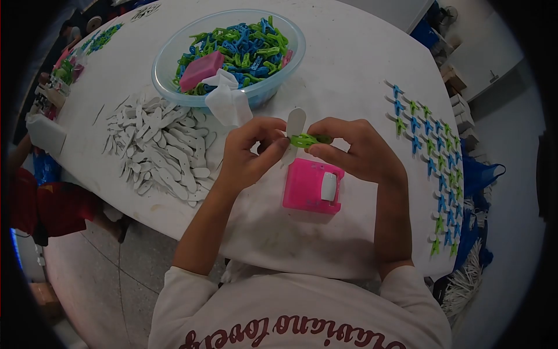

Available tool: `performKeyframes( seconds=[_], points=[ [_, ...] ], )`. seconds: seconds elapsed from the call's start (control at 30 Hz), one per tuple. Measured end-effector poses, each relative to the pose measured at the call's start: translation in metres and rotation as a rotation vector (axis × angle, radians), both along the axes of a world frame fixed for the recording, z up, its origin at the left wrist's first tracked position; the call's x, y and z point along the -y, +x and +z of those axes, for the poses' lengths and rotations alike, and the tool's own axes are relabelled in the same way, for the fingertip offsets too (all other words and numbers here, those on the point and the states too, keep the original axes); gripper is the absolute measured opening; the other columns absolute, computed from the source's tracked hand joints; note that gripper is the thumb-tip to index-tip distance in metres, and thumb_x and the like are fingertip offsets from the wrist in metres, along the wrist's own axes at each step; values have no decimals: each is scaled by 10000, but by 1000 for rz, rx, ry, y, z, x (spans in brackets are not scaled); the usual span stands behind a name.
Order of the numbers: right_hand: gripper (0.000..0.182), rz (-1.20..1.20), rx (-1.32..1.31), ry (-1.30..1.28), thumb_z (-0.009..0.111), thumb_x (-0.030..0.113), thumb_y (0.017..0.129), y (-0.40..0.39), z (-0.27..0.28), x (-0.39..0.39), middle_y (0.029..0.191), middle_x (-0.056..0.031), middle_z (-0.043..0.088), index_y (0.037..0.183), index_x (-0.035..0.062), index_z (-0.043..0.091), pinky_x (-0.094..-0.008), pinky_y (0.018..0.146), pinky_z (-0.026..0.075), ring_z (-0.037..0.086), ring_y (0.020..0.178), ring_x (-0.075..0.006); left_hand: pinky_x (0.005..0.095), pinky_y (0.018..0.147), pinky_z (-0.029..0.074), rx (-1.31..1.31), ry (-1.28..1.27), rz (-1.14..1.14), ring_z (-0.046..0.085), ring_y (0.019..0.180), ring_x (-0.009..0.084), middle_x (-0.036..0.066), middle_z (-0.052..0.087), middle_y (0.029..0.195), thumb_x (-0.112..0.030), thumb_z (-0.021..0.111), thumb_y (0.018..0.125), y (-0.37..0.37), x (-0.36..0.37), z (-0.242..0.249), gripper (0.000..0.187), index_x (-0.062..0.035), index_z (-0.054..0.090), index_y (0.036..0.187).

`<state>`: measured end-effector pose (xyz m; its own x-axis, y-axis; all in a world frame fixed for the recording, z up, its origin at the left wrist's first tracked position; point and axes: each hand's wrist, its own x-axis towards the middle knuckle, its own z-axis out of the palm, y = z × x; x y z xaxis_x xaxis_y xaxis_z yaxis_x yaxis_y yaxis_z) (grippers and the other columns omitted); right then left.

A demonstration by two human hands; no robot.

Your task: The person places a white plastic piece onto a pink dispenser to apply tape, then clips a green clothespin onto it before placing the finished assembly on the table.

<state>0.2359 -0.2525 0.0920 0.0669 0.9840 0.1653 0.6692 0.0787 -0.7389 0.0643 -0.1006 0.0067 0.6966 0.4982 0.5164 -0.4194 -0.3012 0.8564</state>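
Between my two hands, above the table, a green clothespin [303, 141] lies sideways against a flat white paddle-shaped strip [296, 121], whose rounded end points up. My left hand [253, 150] pinches the strip's lower part with thumb and fingers, close to the clothespin's left end. My right hand [356, 146] grips the other end of the clothespin between thumb and fingertips. Just below them stands a bright pink block-shaped device [305, 185] with a white roller-like part [329, 187] on its right side. Whether the clothespin is fixed to the strip cannot be made out.
A clear basin [160, 75] holds many blue and green clothespins, a pink block [201, 71] and a crumpled white sheet [228, 103]. Left lies a heap of white strips [160, 145]. Clothespins on white strips [440, 200] stand in rows at right. Another person's red clothing [58, 203] shows at left.
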Motion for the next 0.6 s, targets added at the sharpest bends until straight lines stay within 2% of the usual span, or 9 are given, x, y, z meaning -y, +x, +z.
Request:
performKeyframes(
  seconds=[0.23, 0.3, 0.33, 0.4, 0.6],
  points=[
    [200, -13, -64, -50, 644, 126, 953, 3, -6, -2, 904, -106, 735, 1083, -24, 668, -287, 778, 560, 723, 838, -163, 196, 618, 450, -60, -98, -36, 581, 687, 25, 13, 686, 829, 2, 678, 890, 1, 2, 0, 236, 4, 635, 1122],
    [212, -48, -97, 34, 665, 189, 926, 2, -10, -3, 820, -132, 730, 1001, -9, 669, -314, 660, 535, 693, 699, -221, 196, 627, 454, -81, -142, -51, 589, 701, 25, 9, 687, 837, -7, 682, 896, 0, 1, 0, 242, 5, 638, 1134],
    [212, -48, -96, 33, 665, 189, 926, 1, -9, -3, 820, -132, 730, 1001, -9, 669, -314, 660, 535, 693, 699, -221, 198, 638, 464, -106, -191, -78, 597, 721, 29, 10, 688, 852, -18, 686, 903, -1, 0, 1, 255, 5, 639, 1153],
    [186, -33, -51, -52, 611, 124, 976, 2, -4, -3, 896, -113, 739, 1065, -30, 667, -283, 782, 575, 735, 861, -171, 200, 650, 475, -128, -241, -104, 605, 741, 33, 11, 689, 867, -29, 691, 910, 0, -1, 2, 268, 6, 641, 1171],
    [199, -35, -34, -45, 603, 145, 984, 5, -8, -5, 860, -96, 738, 1064, -24, 672, -289, 777, 570, 720, 817, -155, 202, 674, 500, -167, -362, -175, 618, 781, 43, 26, 698, 935, -62, 704, 918, 2, -2, 2, 282, 30, 660, 1181]
  ],
)
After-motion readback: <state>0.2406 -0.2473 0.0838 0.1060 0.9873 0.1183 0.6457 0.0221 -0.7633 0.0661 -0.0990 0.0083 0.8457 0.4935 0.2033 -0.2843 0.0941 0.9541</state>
